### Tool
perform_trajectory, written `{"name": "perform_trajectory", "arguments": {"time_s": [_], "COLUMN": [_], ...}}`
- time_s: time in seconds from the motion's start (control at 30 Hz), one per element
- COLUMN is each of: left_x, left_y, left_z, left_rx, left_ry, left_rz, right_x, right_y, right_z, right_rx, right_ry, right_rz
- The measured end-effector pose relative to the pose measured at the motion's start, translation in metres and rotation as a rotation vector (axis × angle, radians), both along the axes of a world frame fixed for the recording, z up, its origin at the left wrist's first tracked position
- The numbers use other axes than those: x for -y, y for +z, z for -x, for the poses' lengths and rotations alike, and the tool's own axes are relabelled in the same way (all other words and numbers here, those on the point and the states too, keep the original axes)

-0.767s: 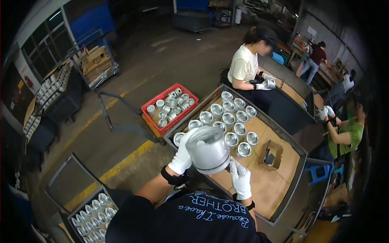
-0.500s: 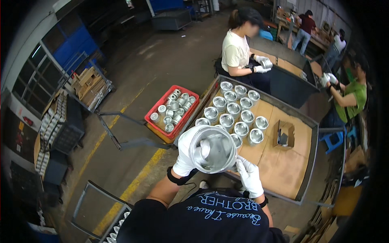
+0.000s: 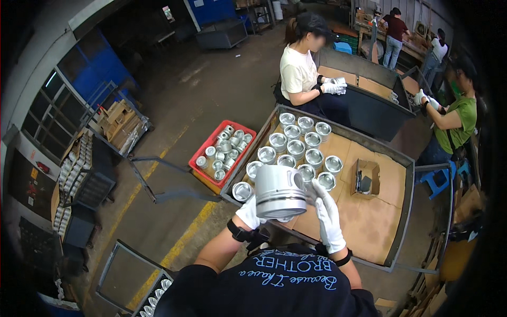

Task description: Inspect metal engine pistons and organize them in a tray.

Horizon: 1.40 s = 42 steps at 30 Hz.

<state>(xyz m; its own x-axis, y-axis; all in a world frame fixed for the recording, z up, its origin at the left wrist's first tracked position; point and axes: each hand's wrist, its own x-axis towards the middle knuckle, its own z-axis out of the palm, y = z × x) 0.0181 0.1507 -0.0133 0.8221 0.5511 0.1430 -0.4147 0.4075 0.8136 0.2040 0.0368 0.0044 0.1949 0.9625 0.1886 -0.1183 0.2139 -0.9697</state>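
A silvery metal piston [image 3: 275,191] is held up before me, its ring grooves toward the lower end and a round side hole facing right. My left hand [image 3: 247,213], in a white glove, grips it from below and the left; its fingers are mostly hidden behind the piston. My right hand [image 3: 329,222], also gloved, is beside the piston's right side with fingers stretched out. Whether its fingertips touch the metal I cannot tell. Beyond my hands, several more pistons [image 3: 296,149] stand in rows on the cardboard-lined cart [image 3: 369,227].
A small cardboard box [image 3: 366,179] sits on the cart. Left of the cart is a red basket [image 3: 196,153] of loose metal parts. A co-worker in a cream shirt [image 3: 297,74] sits beyond the cart; another in green [image 3: 465,121] is at right. A metal frame [image 3: 142,177] juts out at left.
The piston has been turned from its hollow end facing up to its side showing. My right hand has come off its lower edge, fingers now straightened. The view has shifted slightly.
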Motion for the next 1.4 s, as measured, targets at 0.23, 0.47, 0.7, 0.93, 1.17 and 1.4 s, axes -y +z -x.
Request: {"name": "perform_trajectory", "arguments": {"time_s": [0.23, 0.47, 0.7, 0.93, 1.17, 1.4], "left_x": [0.022, 0.025, 0.021, 0.007, 0.013, 0.028], "left_y": [-0.003, -0.014, 0.001, -0.014, -0.053, -0.028], "left_z": [-0.030, -0.032, -0.035, -0.049, -0.072, -0.085], "left_rx": [-0.009, 0.011, -0.383, -0.539, -0.296, -0.099], "left_ry": [-0.052, -0.169, -0.059, -0.297, -0.313, -0.120], "left_rz": [0.260, 0.952, 0.567, 0.461, 1.200, 1.389], "right_x": [-0.060, -0.076, -0.064, -0.055, -0.036, -0.064], "right_y": [-0.018, -0.023, -0.032, -0.059, -0.056, -0.163], "right_z": [-0.034, -0.040, -0.039, -0.050, -0.069, -0.167], "right_rx": [-0.168, -0.630, -1.183, -1.288, -0.893, 0.423], "right_ry": [0.126, 0.242, 0.248, 0.271, 0.122, -0.249], "right_rz": [-0.001, 0.315, 0.338, 0.163, 0.368, 0.514]}}
